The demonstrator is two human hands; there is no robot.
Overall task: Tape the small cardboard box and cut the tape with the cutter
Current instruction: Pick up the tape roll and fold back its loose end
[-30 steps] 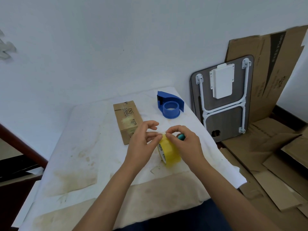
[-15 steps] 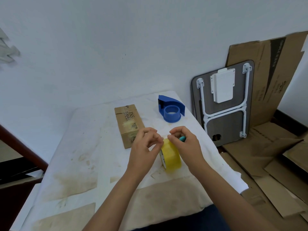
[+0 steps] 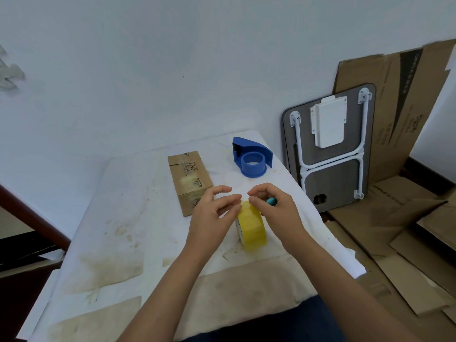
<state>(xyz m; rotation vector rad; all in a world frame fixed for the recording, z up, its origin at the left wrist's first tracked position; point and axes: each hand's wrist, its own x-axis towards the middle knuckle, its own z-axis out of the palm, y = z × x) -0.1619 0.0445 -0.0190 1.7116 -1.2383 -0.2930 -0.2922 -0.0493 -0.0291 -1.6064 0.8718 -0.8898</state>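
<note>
Both hands, left [image 3: 212, 213] and right [image 3: 276, 211], pinch atop our upright yellow tape roll [image 3: 252, 229] hunting its end; next, draw tape toward the small brown cardboard box [image 3: 190, 178].

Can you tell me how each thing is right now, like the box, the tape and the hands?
small cardboard box: closed, lying flat, untouched.
yellow tape roll: standing on edge on the table.
blue tape dispenser: empty, untouched.
left hand: fingers picking at the roll's top.
right hand: fingers picking at the roll's top.

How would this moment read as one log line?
step: finding tape end | both hands at yellow tape roll | small cardboard box untaped, apart
</note>
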